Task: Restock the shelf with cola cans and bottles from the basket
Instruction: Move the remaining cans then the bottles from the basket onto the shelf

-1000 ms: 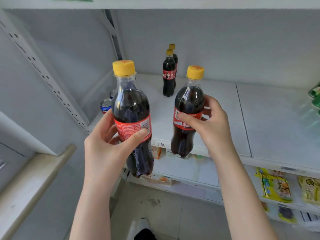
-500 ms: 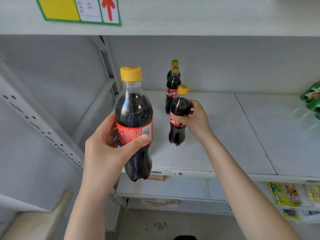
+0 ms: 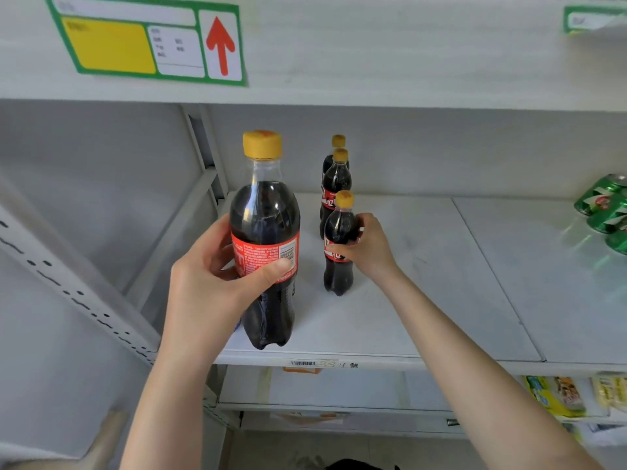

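Note:
My left hand [image 3: 210, 283] grips a cola bottle [image 3: 264, 232] with a yellow cap and red label, upright, near the front left of the white shelf [image 3: 424, 300]. My right hand [image 3: 368, 247] grips a second cola bottle [image 3: 339, 266] by its label; its base is on or just above the shelf, I cannot tell which. Right behind it, two more cola bottles [image 3: 336, 184] stand in a row toward the back wall. A bit of a blue can [image 3: 238, 325] peeks out behind my left hand. The basket is out of view.
Green cans [image 3: 607, 212] lie stacked at the shelf's right edge. A shelf edge above carries a green and yellow price tag [image 3: 142, 42] with a red arrow. Lower shelves hold yellow snack packets [image 3: 556, 395]. A perforated upright [image 3: 78, 293] stands at the left.
My right hand has carried its bottle further in over the shelf and down, right in front of the two standing bottles. The left bottle has come over the shelf's front edge.

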